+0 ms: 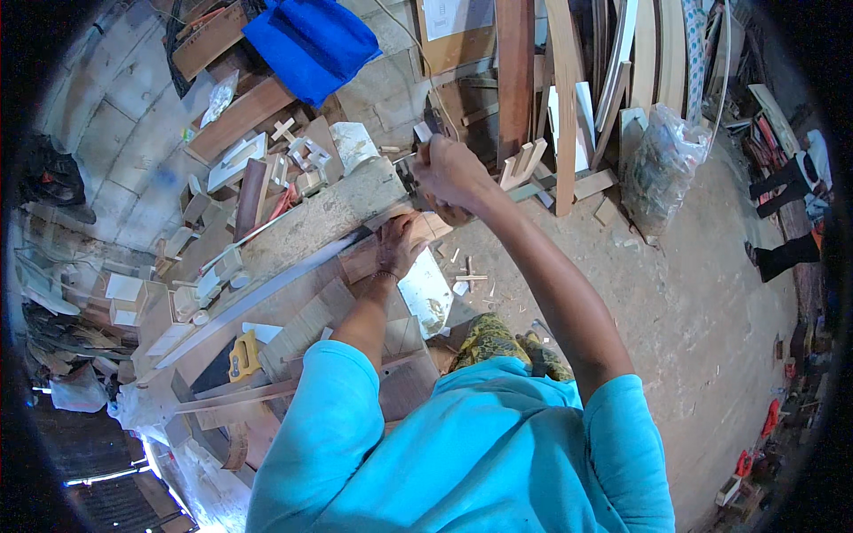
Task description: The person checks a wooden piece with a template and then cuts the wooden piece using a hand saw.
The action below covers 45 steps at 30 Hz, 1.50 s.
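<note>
My right hand (458, 178) is closed in a fist around a dark tool (434, 122) at the end of the workbench. A thin cord runs upward beside that tool, and my fingers hide most of its body, so its exact kind does not show. Close below, my left hand (397, 244) grips a short reddish-brown wooden board (432, 227), pressing it by the bench's end. The thick, worn workbench beam (306, 218) stretches to the left from both hands. A yellow-handled handsaw (243, 357) lies on boards left of my left forearm.
Wooden offcuts and small joined pieces (306, 158) clutter the bench's far side. A blue cloth (311, 44) hangs beyond. Tall planks (562, 107) lean at the back beside a clear plastic sack (662, 173). Scraps dot the concrete floor (693, 329). Other people's legs (786, 256) show far right.
</note>
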Tool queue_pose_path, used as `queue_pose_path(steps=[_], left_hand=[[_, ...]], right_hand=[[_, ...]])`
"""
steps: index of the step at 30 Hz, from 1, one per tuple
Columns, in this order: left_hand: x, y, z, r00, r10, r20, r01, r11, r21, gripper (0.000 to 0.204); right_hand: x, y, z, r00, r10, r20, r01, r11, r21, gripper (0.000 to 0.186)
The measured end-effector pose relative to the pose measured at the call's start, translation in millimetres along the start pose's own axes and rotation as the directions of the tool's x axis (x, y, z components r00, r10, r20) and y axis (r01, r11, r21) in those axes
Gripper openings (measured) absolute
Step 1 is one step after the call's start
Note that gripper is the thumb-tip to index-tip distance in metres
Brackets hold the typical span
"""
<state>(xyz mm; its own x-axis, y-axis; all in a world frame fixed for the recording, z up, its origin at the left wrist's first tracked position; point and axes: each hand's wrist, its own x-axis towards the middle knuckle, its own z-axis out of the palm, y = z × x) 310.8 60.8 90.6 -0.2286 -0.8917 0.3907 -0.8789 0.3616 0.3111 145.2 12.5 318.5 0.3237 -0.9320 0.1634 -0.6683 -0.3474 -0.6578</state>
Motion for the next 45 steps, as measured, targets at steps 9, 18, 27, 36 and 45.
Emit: queue_pose_path(steps=[9, 18, 27, 36, 45], left_hand=[[1.7, 6.6, -12.0, 0.987, -0.108, 0.123, 0.096, 0.99, 0.099, 0.058], [1.7, 4.5, -7.2, 0.979, -0.111, 0.171, 0.079, 0.98, 0.185, 0.042], [1.3, 10.0, -20.0, 0.975, -0.138, 0.176, 0.102, 0.975, 0.2, 0.049], [2.4, 14.5, -20.5, 0.977, -0.132, 0.167, 0.097, 0.975, 0.2, 0.044], [-9.0, -20.1, 7.6, 0.985, -0.066, 0.157, 0.005, 0.933, 0.36, 0.042]], right_hand=[[-83.0, 18.4, 9.4, 0.991, 0.082, -0.102, -0.068, 0.989, 0.133, 0.037], [-163.0, 48.2, 54.8, 0.969, 0.243, -0.043, -0.215, 0.916, 0.34, 0.042], [-189.1, 61.6, 89.7, 0.953, 0.3, -0.037, -0.221, 0.775, 0.592, 0.046], [-191.3, 75.5, 97.0, 0.964, 0.258, -0.068, -0.193, 0.85, 0.49, 0.042], [-150.6, 20.7, 53.4, 0.946, 0.308, -0.104, -0.244, 0.885, 0.397, 0.038]])
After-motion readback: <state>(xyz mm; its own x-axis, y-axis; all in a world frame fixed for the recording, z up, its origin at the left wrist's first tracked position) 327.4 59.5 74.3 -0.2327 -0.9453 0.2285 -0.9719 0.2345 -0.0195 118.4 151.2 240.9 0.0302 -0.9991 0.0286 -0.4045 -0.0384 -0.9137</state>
